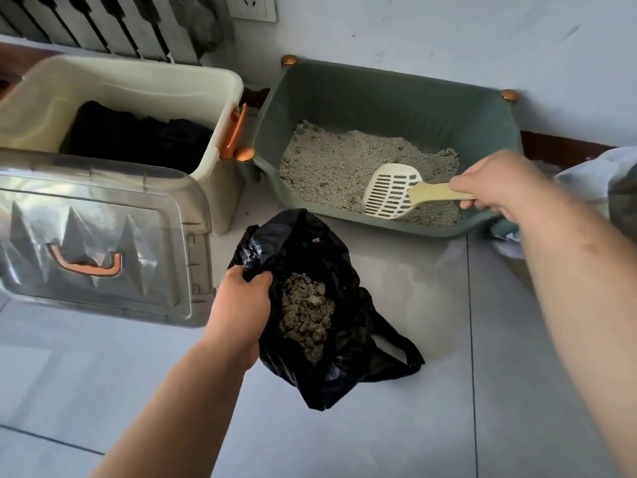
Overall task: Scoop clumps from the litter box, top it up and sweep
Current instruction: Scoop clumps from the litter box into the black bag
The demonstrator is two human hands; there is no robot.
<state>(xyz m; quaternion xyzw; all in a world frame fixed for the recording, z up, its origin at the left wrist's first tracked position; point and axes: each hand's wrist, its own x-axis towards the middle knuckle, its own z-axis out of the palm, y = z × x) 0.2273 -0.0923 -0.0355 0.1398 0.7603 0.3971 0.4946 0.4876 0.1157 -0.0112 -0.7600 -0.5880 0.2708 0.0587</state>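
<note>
A dark green litter box (386,94) stands against the wall, with grey litter (331,160) spread across its floor. My right hand (496,182) grips the handle of a cream slotted scoop (391,191), whose head rests in the litter at the box's near right corner. On the tiled floor in front lies a black plastic bag (331,257) holding a pile of brownish clumps (305,313). My left hand (243,305) grips the bag's left rim and holds it open.
A cream storage bin (138,88) with dark cloth inside stands left of the litter box. Nearer me is a clear lidded bin (100,236) with an orange handle. A grey-white bag (599,181) lies at the right edge. A radiator (103,25) lines the back wall.
</note>
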